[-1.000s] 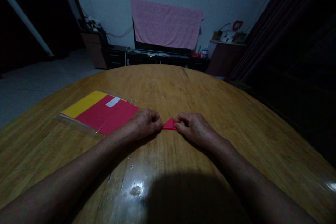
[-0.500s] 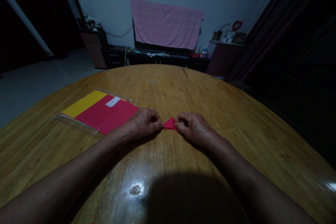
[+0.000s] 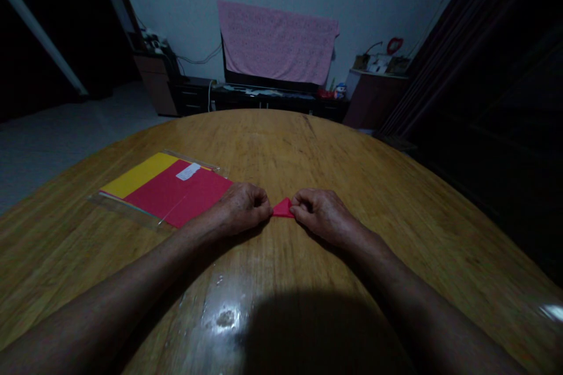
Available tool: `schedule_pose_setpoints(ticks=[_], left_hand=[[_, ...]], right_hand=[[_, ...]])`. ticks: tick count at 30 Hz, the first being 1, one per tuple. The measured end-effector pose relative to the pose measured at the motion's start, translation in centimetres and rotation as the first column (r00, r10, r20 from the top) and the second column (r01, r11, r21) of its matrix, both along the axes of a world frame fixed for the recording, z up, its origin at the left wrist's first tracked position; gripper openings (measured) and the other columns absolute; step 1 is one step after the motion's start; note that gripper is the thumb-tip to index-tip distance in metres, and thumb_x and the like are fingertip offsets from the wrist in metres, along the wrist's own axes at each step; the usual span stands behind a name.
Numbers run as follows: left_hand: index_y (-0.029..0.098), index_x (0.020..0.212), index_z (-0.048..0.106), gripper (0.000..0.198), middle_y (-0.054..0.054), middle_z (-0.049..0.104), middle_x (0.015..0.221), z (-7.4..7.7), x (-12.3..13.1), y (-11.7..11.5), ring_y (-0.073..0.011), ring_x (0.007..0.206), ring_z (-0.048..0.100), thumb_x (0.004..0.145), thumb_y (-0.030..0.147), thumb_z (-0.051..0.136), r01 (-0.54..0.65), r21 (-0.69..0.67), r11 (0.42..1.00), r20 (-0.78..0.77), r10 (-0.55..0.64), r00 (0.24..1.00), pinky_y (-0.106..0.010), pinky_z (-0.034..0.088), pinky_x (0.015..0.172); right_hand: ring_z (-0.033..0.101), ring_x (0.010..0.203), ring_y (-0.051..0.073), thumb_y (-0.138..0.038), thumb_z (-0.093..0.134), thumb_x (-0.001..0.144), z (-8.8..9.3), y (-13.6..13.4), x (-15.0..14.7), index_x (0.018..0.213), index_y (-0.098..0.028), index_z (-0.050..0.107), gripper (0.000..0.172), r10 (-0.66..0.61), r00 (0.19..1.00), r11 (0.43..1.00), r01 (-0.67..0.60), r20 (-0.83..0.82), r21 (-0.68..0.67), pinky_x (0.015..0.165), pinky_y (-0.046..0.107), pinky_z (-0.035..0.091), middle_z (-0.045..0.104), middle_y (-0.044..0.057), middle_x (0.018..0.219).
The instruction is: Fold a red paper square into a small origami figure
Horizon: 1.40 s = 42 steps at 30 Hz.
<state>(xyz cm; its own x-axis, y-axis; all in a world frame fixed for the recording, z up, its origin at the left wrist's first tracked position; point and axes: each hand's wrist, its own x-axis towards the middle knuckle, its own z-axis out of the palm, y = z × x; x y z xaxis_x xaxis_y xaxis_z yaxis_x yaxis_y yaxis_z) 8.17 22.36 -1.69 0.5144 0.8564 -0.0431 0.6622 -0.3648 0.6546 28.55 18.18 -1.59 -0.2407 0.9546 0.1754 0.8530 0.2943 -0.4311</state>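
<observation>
A small folded triangle of red paper (image 3: 283, 208) sits between my hands, just above the surface of the round wooden table (image 3: 281, 140). My left hand (image 3: 241, 208) pinches its left corner with the fingertips. My right hand (image 3: 322, 217) holds its right side, with the fingers covering part of the paper. A clear plastic sleeve of yellow and red paper sheets (image 3: 169, 190) lies on the table, just beyond and left of my left hand.
Beyond the table's far edge stands a low black cabinet holding a television (image 3: 277, 41) draped with a pink cloth. A side cabinet with small items (image 3: 373, 99) stands to the right, a dark curtain (image 3: 444, 53) hangs beyond it, and grey floor (image 3: 57, 140) shows at left.
My hands and the red triangle keep nearly the same position. The head view has shifted slightly, and the far room sits a little differently in the frame.
</observation>
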Motion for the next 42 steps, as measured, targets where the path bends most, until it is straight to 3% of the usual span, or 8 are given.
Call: schedule_pose_setpoints(ticks=[8, 12, 18, 23, 29, 34, 42], left_hand=[[0.016, 0.071, 0.065, 0.02, -0.004, 0.063, 0.068, 0.1, 0.4, -0.2, -0.0149, 0.063, 0.056, 0.08, 0.029, 0.053, 0.002, 0.103, 0.995, -0.085, 0.007, 0.996, -0.027, 0.038, 0.059], [0.018, 0.087, 0.067, 0.017, -0.004, 0.064, 0.078, -0.1, 0.3, -0.6, -0.0164, 0.072, 0.058, 0.081, 0.023, 0.052, 0.083, 0.217, 0.973, -0.112, -0.06, 0.992, -0.028, 0.04, 0.065], [0.024, 0.1, 0.071, 0.027, -0.005, 0.056, 0.084, -0.9, -0.1, -0.8, -0.0161, 0.075, 0.055, 0.091, 0.024, 0.045, 0.25, 0.438, 0.864, -0.121, -0.218, 0.968, -0.028, 0.04, 0.063], [0.028, 0.105, 0.07, 0.027, -0.007, 0.06, 0.112, -1.2, -0.1, -0.6, -0.0207, 0.095, 0.053, 0.096, 0.029, 0.045, 0.327, 0.58, 0.746, -0.136, -0.307, 0.942, -0.032, 0.044, 0.074], [0.023, 0.102, 0.071, 0.032, -0.007, 0.065, 0.116, -1.1, 0.1, -0.7, -0.0191, 0.091, 0.054, 0.099, 0.028, 0.039, 0.421, 0.604, 0.677, -0.184, -0.395, 0.9, -0.033, 0.047, 0.076], [0.02, 0.106, 0.069, 0.032, -0.009, 0.066, 0.113, -1.3, 0.0, -0.8, -0.0194, 0.092, 0.055, 0.099, 0.026, 0.038, 0.434, 0.601, 0.672, -0.203, -0.396, 0.895, -0.034, 0.048, 0.077], [0.018, 0.105, 0.068, 0.031, -0.009, 0.066, 0.114, -1.5, -0.1, -0.7, -0.0206, 0.094, 0.056, 0.099, 0.024, 0.039, 0.44, 0.604, 0.664, -0.2, -0.408, 0.891, -0.034, 0.049, 0.079]], right_hand=[[0.05, 0.057, 0.012, -0.018, 0.054, 0.082, 0.3, 0.0, -0.2, 0.073, -0.018, 0.063, 0.013, -0.021, 1.0, 0.999, 0.021, -0.002, -0.03, 0.055, 0.026, 0.031, 0.061, 0.0, 0.064], [0.05, 0.057, 0.012, -0.018, 0.054, 0.082, 0.3, -0.1, -0.2, 0.072, -0.019, 0.063, 0.013, -0.022, 1.0, 0.999, 0.022, -0.009, -0.032, 0.055, 0.026, 0.031, 0.06, 0.0, 0.064], [0.05, 0.057, 0.011, -0.019, 0.056, 0.082, 0.3, -0.1, -0.1, 0.073, -0.018, 0.064, 0.012, -0.023, 1.0, 0.999, 0.023, -0.01, -0.035, 0.054, 0.025, 0.031, 0.06, -0.001, 0.063], [0.049, 0.056, 0.011, -0.02, 0.057, 0.081, 0.2, -0.1, 0.0, 0.073, -0.018, 0.064, 0.011, -0.035, 0.999, 0.999, 0.034, -0.013, -0.036, 0.054, 0.025, 0.031, 0.059, -0.001, 0.062], [0.05, 0.057, 0.011, -0.019, 0.058, 0.081, 0.2, -0.1, 0.0, 0.076, -0.018, 0.066, 0.01, -0.027, 0.999, 0.999, 0.026, -0.027, -0.039, 0.055, 0.025, 0.033, 0.059, -0.001, 0.062], [0.051, 0.058, 0.011, -0.022, 0.059, 0.083, 0.0, -0.2, 0.2, 0.087, -0.018, 0.065, 0.009, -0.018, 0.997, 1.0, 0.017, -0.079, -0.016, 0.056, 0.024, 0.034, 0.061, -0.001, 0.066], [0.054, 0.064, 0.013, -0.024, 0.056, 0.086, 0.0, -0.2, 0.5, 0.086, -0.018, 0.067, 0.013, 0.036, 0.998, 0.999, -0.035, -0.053, 0.01, 0.059, 0.025, 0.035, 0.062, 0.0, 0.069]])
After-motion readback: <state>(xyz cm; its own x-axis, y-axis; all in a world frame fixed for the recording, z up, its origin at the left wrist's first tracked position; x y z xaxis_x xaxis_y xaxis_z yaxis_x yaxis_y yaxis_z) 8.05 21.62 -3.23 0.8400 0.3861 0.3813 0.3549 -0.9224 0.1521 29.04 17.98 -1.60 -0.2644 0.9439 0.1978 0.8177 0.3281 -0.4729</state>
